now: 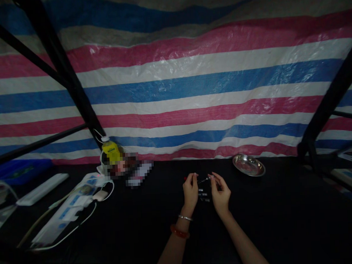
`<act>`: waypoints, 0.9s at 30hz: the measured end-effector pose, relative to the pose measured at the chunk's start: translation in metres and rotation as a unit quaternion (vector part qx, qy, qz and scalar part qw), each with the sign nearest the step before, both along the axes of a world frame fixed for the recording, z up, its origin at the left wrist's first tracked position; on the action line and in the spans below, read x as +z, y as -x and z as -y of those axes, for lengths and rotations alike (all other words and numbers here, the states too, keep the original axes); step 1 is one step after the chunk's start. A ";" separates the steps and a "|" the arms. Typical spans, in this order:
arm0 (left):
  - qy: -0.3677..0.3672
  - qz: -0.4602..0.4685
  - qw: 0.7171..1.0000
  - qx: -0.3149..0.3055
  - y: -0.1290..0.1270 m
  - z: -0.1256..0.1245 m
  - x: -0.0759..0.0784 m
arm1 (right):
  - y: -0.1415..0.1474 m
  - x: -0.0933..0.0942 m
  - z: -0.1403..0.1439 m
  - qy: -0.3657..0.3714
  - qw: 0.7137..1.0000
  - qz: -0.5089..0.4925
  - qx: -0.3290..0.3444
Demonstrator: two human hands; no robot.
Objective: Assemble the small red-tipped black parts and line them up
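My left hand [190,191] and my right hand [220,193] are raised just above a black table [285,220], close together. Between their fingertips they pinch a small thin metal part [205,179], one hand at each end. A bit of red shows by my left fingers. Two or three small metal pieces [203,194] lie on the table right under the hands. My left wrist wears a silver bangle and a red bead bracelet.
A shiny metal dish [249,165] sits back right of the hands. At the left lie a white power strip with cables [71,210], a yellow bottle [111,151] and a white flat bar [42,189]. Black frame poles rise on both sides before a striped tarp.
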State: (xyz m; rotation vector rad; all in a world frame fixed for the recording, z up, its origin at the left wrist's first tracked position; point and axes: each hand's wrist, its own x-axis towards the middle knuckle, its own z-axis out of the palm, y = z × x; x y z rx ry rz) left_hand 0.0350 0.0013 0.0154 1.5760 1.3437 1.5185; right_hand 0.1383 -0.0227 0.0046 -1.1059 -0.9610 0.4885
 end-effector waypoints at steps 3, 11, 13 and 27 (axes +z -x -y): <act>0.011 0.058 0.998 0.010 0.002 -0.005 -0.003 | -0.002 -0.003 -0.003 0.003 1.000 0.014 0.008; 0.050 0.093 0.993 0.046 0.014 -0.014 -0.008 | -0.006 -0.001 -0.006 0.017 0.997 0.072 -0.017; 0.043 0.049 0.996 0.066 0.020 -0.016 -0.009 | -0.008 -0.002 -0.008 0.022 0.996 0.084 0.006; 0.145 -0.237 0.948 0.152 0.042 -0.021 -0.013 | -0.018 -0.018 -0.017 0.057 0.957 0.269 0.089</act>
